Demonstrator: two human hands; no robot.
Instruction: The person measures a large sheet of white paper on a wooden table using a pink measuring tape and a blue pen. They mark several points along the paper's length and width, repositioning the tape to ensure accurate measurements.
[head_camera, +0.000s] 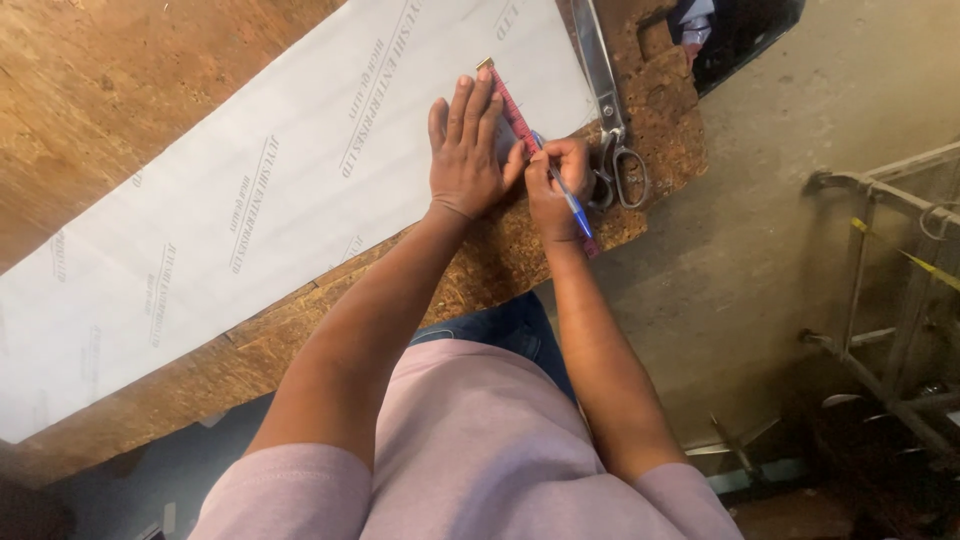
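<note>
Head view: we see the left hand (466, 150) lying flat, fingers spread, pressing a pink measuring tape (508, 100) down on a long white sheet (270, 190). The tape runs from about 12 o'clock of the left hand down toward 4 o'clock, where it passes under the right hand (556, 185). The right hand's grip pinches a blue pen (572, 200), tip at the tape edge, just beside the left thumb.

We judge the step in hand as marking a measurement on the sheet along the tape. The next move calls for keeping the tape pinned flat and the pen tip tight against its edge.

Large metal scissors (608, 100) lie closed at 3 o'clock of the hands, handles just beside the right hand, blades pointing to 12 o'clock. All rest on a rough brown tabletop (120, 80), with the hands at its near right corner.

Labels: the sheet carries repeated grey printed lettering in slanted rows across its whole length; no other packages or signs are readable. A metal frame (880, 300) with a bit of yellow tape stands on the floor at 3 o'clock, well apart.
</note>
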